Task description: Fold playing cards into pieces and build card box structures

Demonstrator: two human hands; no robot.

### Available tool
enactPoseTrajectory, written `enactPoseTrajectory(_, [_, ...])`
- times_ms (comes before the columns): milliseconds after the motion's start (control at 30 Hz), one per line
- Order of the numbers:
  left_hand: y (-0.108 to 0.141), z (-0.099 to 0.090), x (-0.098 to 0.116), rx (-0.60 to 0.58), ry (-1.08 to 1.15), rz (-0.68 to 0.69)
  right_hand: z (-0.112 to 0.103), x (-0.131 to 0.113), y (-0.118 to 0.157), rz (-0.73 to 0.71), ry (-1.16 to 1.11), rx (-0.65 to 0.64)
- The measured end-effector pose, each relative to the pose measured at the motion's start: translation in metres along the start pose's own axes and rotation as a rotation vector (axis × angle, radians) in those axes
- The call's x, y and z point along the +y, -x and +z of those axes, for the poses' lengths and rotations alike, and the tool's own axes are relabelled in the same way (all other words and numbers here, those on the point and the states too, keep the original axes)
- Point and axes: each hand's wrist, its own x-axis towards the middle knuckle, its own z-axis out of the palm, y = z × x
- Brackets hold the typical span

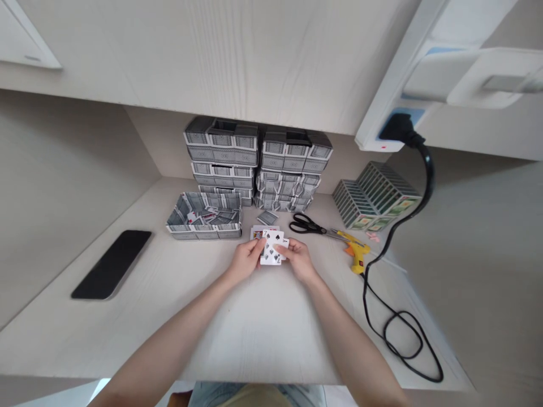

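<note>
Pale desk (pixel 254 333), boxed in by panels. Left hand (pixel 247 260) and right hand (pixel 300 260) both closed on playing cards (pixel 271 253), seven of spades face up, at desk centre. Open card-covered box (pixel 204 230) far left of them; black scissors (pixel 307 224) and yellow glue gun (pixel 358 255) to the right. Phone (pixel 112 264) near left.

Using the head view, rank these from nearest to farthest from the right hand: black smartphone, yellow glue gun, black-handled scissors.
From the right hand:
1. Black-handled scissors: just beyond the hand, slightly to the right.
2. Yellow glue gun: farther out on the right.
3. Black smartphone: across on the far left side.
</note>
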Motion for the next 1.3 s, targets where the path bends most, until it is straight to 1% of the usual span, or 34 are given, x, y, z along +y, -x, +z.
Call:
enactPoseTrajectory(67, [0.001, 0.0, 0.002, -0.068, 0.035, -0.003, -0.002, 0.0, -0.001, 0.001, -0.015, 0.014])
enactPoseTrajectory(133, [0.002, 0.0, 0.002, -0.092, 0.052, 0.006, -0.003, 0.0, -0.001, 0.002, -0.016, 0.012])
enactPoseTrajectory(267, [0.001, 0.001, 0.0, -0.09, 0.043, -0.011, -0.003, 0.0, -0.001, -0.021, 0.008, 0.008])
enactPoseTrajectory(400, [0.001, 0.002, 0.001, -0.038, -0.101, 0.027, -0.002, 0.001, -0.001, -0.044, 0.011, 0.02])
enactPoseTrajectory(500, [0.003, 0.001, 0.005, -0.031, -0.13, 0.017, -0.002, 0.001, -0.001, -0.035, -0.002, 0.021])
enactPoseTrajectory(633, [0.006, -0.002, 0.009, -0.051, -0.082, -0.04, -0.003, 0.0, -0.002, -0.028, -0.024, 0.034])
enactPoseTrajectory(867, [0.005, -0.002, 0.004, -0.104, 0.027, -0.062, -0.003, -0.002, -0.003, -0.055, -0.02, 0.068])
enactPoseTrajectory(1000, [0.004, 0.0, 0.004, -0.145, 0.147, -0.147, -0.003, -0.003, -0.003, -0.049, -0.014, 0.07])
enactPoseTrajectory(1100, [0.004, 0.002, 0.006, -0.179, 0.216, -0.163, -0.003, -0.005, -0.002, -0.019, -0.023, 0.04])
enactPoseTrajectory(1300, [0.01, 0.003, 0.015, -0.276, 0.322, -0.113, -0.008, -0.017, 0.001, 0.108, -0.068, -0.091])
